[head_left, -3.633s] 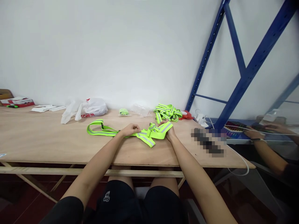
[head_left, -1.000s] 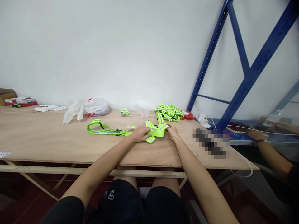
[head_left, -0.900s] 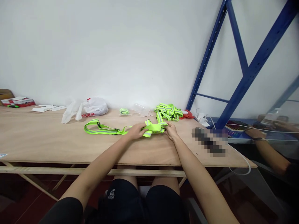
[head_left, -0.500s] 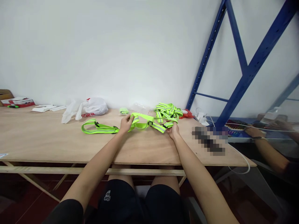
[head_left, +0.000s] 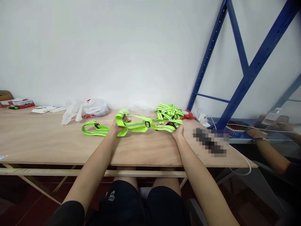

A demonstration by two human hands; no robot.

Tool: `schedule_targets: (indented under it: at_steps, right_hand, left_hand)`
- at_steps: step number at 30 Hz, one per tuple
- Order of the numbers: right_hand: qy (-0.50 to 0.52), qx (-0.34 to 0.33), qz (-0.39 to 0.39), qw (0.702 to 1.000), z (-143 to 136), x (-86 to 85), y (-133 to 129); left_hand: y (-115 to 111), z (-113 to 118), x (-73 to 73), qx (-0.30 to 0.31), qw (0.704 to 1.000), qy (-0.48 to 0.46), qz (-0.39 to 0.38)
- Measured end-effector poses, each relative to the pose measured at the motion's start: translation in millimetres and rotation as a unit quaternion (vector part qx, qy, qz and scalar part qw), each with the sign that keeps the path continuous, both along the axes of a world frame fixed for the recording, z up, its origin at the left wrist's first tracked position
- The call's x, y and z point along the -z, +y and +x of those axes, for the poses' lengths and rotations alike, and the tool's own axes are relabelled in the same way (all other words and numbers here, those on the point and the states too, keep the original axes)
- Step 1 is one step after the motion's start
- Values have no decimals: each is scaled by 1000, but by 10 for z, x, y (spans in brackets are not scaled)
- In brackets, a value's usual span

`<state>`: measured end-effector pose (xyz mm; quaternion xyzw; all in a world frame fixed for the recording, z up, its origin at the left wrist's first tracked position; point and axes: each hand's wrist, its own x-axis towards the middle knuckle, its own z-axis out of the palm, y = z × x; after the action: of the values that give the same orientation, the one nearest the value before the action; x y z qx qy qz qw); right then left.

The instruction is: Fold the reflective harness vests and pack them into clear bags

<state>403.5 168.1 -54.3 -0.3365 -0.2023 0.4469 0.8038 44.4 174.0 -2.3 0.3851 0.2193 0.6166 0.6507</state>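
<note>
A neon-green reflective strap [head_left: 136, 125] with a grey stripe and black buckles stretches between my two hands just above the table. My left hand [head_left: 117, 124] is closed around its left end, where the webbing loops over the fingers. At the other end, my right hand [head_left: 178, 130] grips the strap beside a black buckle [head_left: 171, 125]. Left of my left hand, a looped length of the same webbing [head_left: 90, 130] lies on the wood; whether it joins the held strap is hidden. Behind my right hand sits a tangled pile of green straps [head_left: 168, 111].
On the wooden table [head_left: 51, 138] lie a white plastic bag [head_left: 96, 107], white papers [head_left: 45, 109] and a red-and-white box [head_left: 17, 103]. A blurred dark object [head_left: 209, 142] lies at right. A blue metal rack [head_left: 244, 75] rises there, with another person's arm [head_left: 270, 147] beyond.
My left hand has moved left and my right hand slightly right, drawing the strap out longer between them. The left part of the webbing now loops over my left hand.
</note>
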Motion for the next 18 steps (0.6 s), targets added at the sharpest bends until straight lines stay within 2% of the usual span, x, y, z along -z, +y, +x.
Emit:
schedule_targets:
  at_steps: [2, 4, 7, 9, 11, 15, 18]
  right_hand:
    - [1, -18, 0, 1000, 0, 9, -13]
    - [-7, -68, -8, 998, -16, 24, -26]
    - [-22, -137, -15, 990, -46, 52, -23]
    - [-26, -143, -15, 989, -47, 70, 3]
    - [-41, -123, -19, 991, -14, 91, 41]
    - [-149, 19, -19, 989, 136, 149, 97]
    - [-205, 90, -14, 974, 234, 199, 96]
  left_hand:
    - [-51, -49, -25, 44, 999, -15, -12]
    - [-82, -89, -47, 75, 996, -54, -8]
    - [-97, -165, -87, 56, 989, -132, 41]
    - [-101, -248, -110, 23, 985, -153, 76]
    - [-106, -352, -126, 15, 985, -141, 95]
    - [-92, -522, -116, 54, 986, -105, 120]
    - [-69, -496, -65, 83, 989, -37, 116]
